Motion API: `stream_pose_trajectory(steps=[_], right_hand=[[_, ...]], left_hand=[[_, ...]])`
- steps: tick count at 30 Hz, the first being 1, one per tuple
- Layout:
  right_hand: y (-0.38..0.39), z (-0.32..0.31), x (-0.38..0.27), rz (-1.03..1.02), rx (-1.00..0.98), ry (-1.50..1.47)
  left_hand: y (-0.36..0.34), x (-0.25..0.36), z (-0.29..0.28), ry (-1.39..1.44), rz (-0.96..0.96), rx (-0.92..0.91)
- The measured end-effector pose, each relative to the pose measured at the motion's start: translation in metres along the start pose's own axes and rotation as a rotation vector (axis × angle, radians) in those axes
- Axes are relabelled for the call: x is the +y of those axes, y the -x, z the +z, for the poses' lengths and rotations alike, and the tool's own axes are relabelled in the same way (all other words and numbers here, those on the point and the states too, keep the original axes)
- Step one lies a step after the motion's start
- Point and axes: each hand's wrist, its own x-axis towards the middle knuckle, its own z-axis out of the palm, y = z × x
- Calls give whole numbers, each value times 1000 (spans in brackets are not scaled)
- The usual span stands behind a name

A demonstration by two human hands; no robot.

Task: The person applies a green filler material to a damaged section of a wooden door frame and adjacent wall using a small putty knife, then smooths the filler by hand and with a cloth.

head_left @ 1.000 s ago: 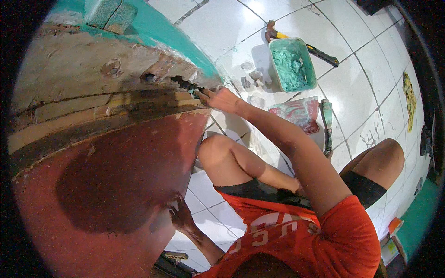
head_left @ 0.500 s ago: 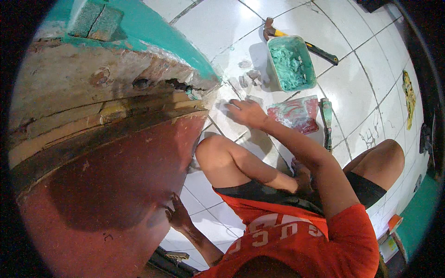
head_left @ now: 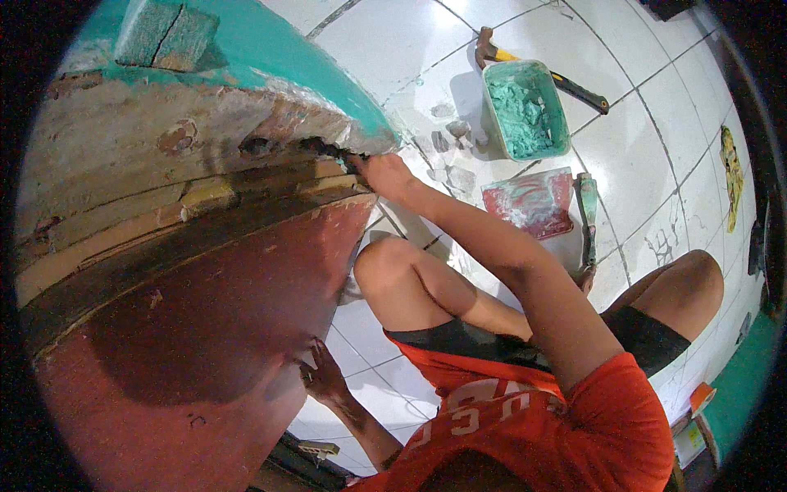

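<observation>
My right hand (head_left: pixel 387 175) reaches to the end of a ragged crack (head_left: pixel 324 149) in the bare, broken strip of the teal wall (head_left: pixel 303 78). Its fingers are drawn together at the gap, and whatever they may hold is hidden. Against the edge of a reddish-brown door panel (head_left: pixel 205 328) rests my left hand (head_left: pixel 325 377), fingers apart and nothing held. Grey chips of rubble (head_left: pixel 459 129) lie on the tiles just beyond my right hand.
A tub (head_left: pixel 527 111) of teal-green paste stands on the white floor tiles, a hammer (head_left: pixel 578 88) behind it. Nearer lie a smeared red sheet (head_left: pixel 531 201) and a putty knife (head_left: pixel 586 197). A cracked grey block (head_left: pixel 168 34) sits upper left. My bent knee (head_left: pixel 389 266) is beside the panel.
My right hand has moved left from the rubble chips on the floor to the crack in the wall. My left hand stays at the panel's edge, and the view has shifted slightly.
</observation>
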Motion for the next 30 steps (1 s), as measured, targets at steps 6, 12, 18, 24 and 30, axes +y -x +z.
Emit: stream_pose_trajectory(steps=[6, 12, 18, 24, 30], right_hand=[[2, 21, 8, -22, 71, 19], [11, 6, 12, -57, 58, 67], [4, 21, 22, -61, 139, 132], [5, 14, 24, -117, 48, 48], [2, 27, 26, -106, 211, 98]], left_hand=[[-1, -1, -2, -29, 6, 15], [-8, 13, -19, 82, -84, -58], [0, -10, 4, 34, -48, -26], [-3, 1, -2, 30, -47, 22], [-11, 9, -11, 63, -44, 40]])
